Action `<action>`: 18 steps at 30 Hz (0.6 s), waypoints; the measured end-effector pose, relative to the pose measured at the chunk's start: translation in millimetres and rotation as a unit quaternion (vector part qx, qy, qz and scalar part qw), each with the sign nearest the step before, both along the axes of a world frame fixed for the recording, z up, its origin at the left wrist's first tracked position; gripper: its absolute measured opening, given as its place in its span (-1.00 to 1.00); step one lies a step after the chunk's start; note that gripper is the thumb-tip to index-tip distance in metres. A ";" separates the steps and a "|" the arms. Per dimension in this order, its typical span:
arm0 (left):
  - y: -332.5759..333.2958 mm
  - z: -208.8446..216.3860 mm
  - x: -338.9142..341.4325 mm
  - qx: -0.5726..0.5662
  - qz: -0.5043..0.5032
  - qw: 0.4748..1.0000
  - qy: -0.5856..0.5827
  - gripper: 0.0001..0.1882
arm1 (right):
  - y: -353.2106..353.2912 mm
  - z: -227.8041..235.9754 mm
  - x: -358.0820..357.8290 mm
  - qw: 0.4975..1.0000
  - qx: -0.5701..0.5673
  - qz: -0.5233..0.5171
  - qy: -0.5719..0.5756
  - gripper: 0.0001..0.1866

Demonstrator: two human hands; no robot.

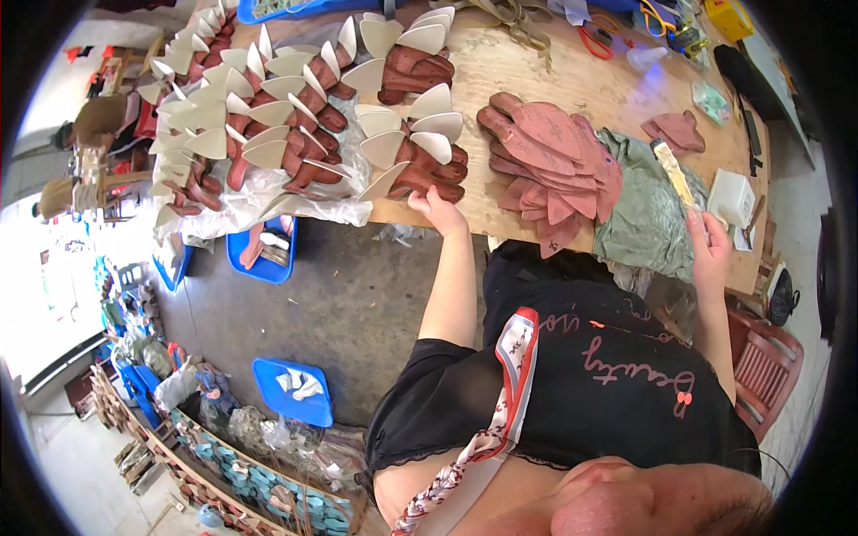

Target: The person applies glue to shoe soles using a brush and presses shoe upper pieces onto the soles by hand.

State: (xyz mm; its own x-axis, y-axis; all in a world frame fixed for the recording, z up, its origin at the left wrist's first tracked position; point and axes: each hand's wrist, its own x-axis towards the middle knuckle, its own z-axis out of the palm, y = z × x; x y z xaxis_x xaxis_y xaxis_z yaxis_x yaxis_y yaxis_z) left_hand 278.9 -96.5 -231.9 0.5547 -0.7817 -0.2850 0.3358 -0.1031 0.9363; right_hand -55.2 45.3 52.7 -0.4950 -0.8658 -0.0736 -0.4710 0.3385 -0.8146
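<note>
Nearest, a black shirt [572, 375] is worn by the person, and across its front pale pink script is printed upside down to the view, one word in it large and clear. A red, white and dark patterned scarf [518, 353] is draped over the chest. To the right, a red-brown slatted chair [767, 371] is seen beyond the right arm.

At the near edge of the wooden table [487, 54], a pale yellowish brush-like tool [675, 176] with a dark far end is held in the right hand [710, 239], pinched between thumb and fingers, above a grey-green plastic sheet [639, 223]. The left hand [438, 211] is placed at the near end of a group of dark red shaped pieces [431, 180]; whether one is gripped cannot be told.

Between the hands, a fanned pile of pinkish-red pieces [554, 156] is stacked, its top marked with small dark traces too fine to be read. A white container [731, 198] is set at the right. Farther left, rows of red pieces with cream leaf-shaped flaps [268, 107] are spread; at the far right, red-handled scissors [597, 45] and a yellow container [728, 18] are seen.
</note>
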 end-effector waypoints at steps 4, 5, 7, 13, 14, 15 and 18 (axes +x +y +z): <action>-4.9 -8.0 -3.1 -0.006 0.004 1.000 0.026 -0.70 | 1.4 -3.8 -0.6 1.000 -0.006 0.002 0.022 -0.77; -5.5 -8.5 -4.1 -0.002 0.004 1.000 0.021 -0.70 | 2.4 -3.9 -1.3 1.000 -0.005 0.006 0.014 -0.77; -7.2 -9.3 -5.4 0.001 0.002 1.000 0.017 -0.69 | 3.9 -4.9 -1.2 1.000 -0.006 0.003 0.015 -0.77; -9.5 -3.7 -9.7 0.011 0.027 1.000 0.003 -0.66 | 12.6 -7.8 -7.4 1.000 0.014 -0.006 0.001 -0.79; -8.0 -1.6 -11.4 0.018 0.033 0.999 0.009 -0.66 | 14.4 -6.5 -8.5 0.999 0.033 -0.006 -0.005 -0.80; -7.4 0.3 -12.7 0.025 0.039 0.999 0.015 -0.65 | 15.2 -5.6 -8.6 0.999 0.033 -0.008 -0.004 -0.80; -7.1 1.3 -11.8 0.033 0.034 0.998 0.043 -0.62 | 16.8 -5.4 -8.6 0.999 0.031 -0.009 -0.014 -0.81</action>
State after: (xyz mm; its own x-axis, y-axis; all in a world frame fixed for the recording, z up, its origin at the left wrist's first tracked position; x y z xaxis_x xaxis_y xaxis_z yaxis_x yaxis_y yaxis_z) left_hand 267.1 -103.5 -230.7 0.5775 -0.7208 -0.3834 0.4224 -0.1380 0.8958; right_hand -63.8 62.1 47.3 -0.5074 -0.8501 -0.1411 -0.4412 0.3969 -0.8049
